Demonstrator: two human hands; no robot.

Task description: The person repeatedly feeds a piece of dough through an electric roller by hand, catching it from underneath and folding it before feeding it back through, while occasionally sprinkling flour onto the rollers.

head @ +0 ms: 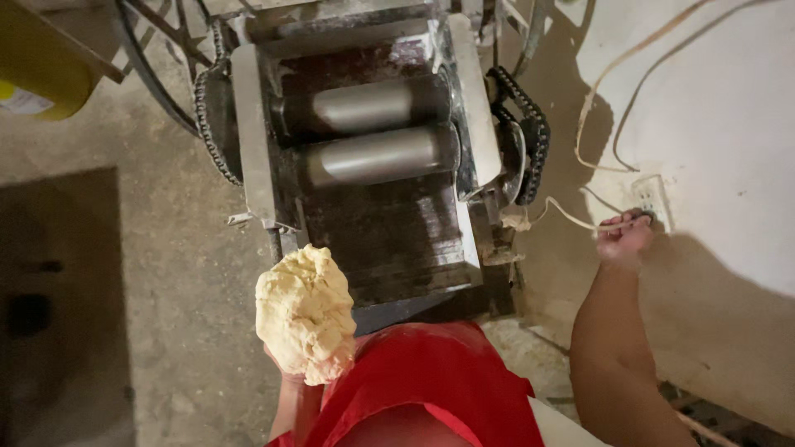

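My left hand (286, 374) holds up a big, rough lump of pale yellow dough (305, 314); the dough covers most of the hand. It hangs beside the front left corner of a metal roller machine (373, 149) with two steel rollers (377, 157) and a dark feed plate (389, 240). My right hand (625, 236) reaches out to the white wall (712, 124), fingers closed on a plug at a white socket (652, 197). A pale cable (571, 217) runs from the plug towards the machine.
Drive chains (530, 132) run on both sides of the machine, and a large spoked wheel (157, 66) stands behind its left side. More cables (621, 83) hang on the wall. A yellow container (41, 66) sits top left on a dusty concrete floor (182, 273).
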